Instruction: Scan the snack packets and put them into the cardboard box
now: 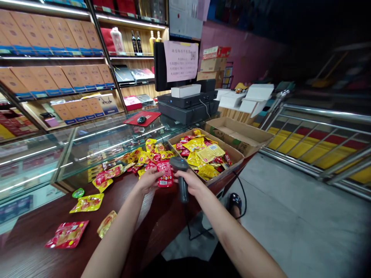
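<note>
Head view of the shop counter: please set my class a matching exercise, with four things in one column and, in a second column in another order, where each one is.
Things:
1. Black handheld barcode scanner
2. Red foil snack packet
3. Black computer mouse
4. Yellow foil packet

Places:
A. On a red rectangular mat
B. Gripped in the right hand
C. Lying on the dark wooden counter
D. Held in the left hand

Right pairs: 1-B, 2-D, 3-A, 4-C
</note>
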A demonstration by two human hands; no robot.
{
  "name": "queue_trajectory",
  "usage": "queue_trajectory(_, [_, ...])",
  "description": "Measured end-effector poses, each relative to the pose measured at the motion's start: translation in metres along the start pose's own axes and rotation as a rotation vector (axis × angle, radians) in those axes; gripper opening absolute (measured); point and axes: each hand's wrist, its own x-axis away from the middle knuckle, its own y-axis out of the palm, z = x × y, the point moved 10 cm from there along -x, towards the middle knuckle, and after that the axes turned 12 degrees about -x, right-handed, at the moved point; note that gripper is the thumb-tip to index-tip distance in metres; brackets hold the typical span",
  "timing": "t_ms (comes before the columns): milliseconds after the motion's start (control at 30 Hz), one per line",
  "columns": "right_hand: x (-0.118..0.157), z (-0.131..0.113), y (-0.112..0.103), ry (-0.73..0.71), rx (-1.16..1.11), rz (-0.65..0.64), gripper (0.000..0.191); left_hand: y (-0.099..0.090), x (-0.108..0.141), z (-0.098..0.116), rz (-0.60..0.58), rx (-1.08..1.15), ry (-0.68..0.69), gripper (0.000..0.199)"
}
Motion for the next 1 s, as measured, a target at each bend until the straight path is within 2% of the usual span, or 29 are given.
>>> queue_trajectory(133, [0.004,0.006,0.002,0.016,-0.049,-0.011,0.032,-0.007,-0.001,-0.003,0.131,0.106,-0.032,0.018])
queue_trajectory(200, [0.004,0.006,0.002,0.004,-0.05,-0.013,0.032,-0.007,-0.003,-0.004,0.145,0.116,-0.028,0.016])
queue_trajectory(333, [0.004,0.002,0.004,-0.016,-0.01,0.003,0.034,-0.008,-0.009,-0.004,0.104,0.112,-0.024,0.018])
queue_trajectory(533, [0.008,-0.01,0.015,-0.084,0.11,-0.021,0.032,-0.019,-0.024,-0.002,-0.052,0.024,-0.126,0.028])
queue_trajectory(700, [0.02,-0.021,0.017,-0.251,0.352,0.025,0.023,-0.042,-0.047,0.012,-0.02,0.002,-0.212,0.033])
queue_trajectory(767, [0.029,-0.016,0.023,-0.215,0.339,0.011,0.023,-0.048,-0.057,0.02,0.006,-0.02,-0.218,0.035])
queue_trajectory(867, [0.045,0.002,0.037,-0.076,0.3,-0.038,0.021,-0.049,-0.069,0.033,0.045,-0.006,-0.2,0.034])
queue_trajectory(1000, [0.062,0.014,0.052,-0.031,0.429,-0.101,0.01,-0.045,-0.078,0.04,0.092,0.027,-0.214,0.032])
